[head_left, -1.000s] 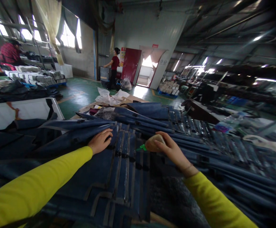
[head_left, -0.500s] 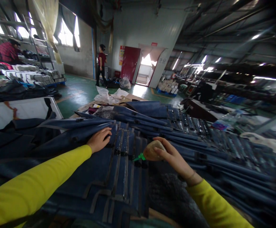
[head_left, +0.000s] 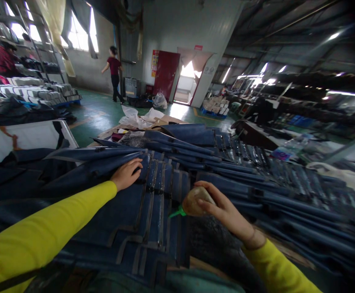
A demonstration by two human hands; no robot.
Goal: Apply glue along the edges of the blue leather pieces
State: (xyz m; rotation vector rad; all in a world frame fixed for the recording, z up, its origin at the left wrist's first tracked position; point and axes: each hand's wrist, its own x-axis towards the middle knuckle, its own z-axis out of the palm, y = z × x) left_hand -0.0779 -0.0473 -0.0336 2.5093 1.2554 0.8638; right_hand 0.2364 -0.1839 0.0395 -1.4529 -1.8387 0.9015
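Observation:
My right hand (head_left: 218, 205) is wrapped round a tan squeeze bottle (head_left: 195, 200). Its green nozzle (head_left: 177, 212) points left and slightly down, just above overlapping dark blue sheets (head_left: 153, 219) with grey edging. Shiny wet-looking lines run along several of the layered strips to the left of the nozzle. My left hand (head_left: 127, 174) lies on the upper left part of the same sheets, palm down, fingers stretched with a slight bend and nothing seen in them. Whether the nozzle tip touches a sheet, I cannot tell.
More blue sheets (head_left: 241, 162) with glossy strips spread to the right. A white board (head_left: 27, 136) stands at left, and plastic wrapping (head_left: 137, 118) lies beyond the pile. One person (head_left: 114, 75) is near the back wall; another (head_left: 1, 59) bends over stacked goods at far left.
My right hand has shifted slightly down with the squeeze bottle, its nozzle now lower. My left hand stays nearly in place. The person at the back has moved left, one arm out.

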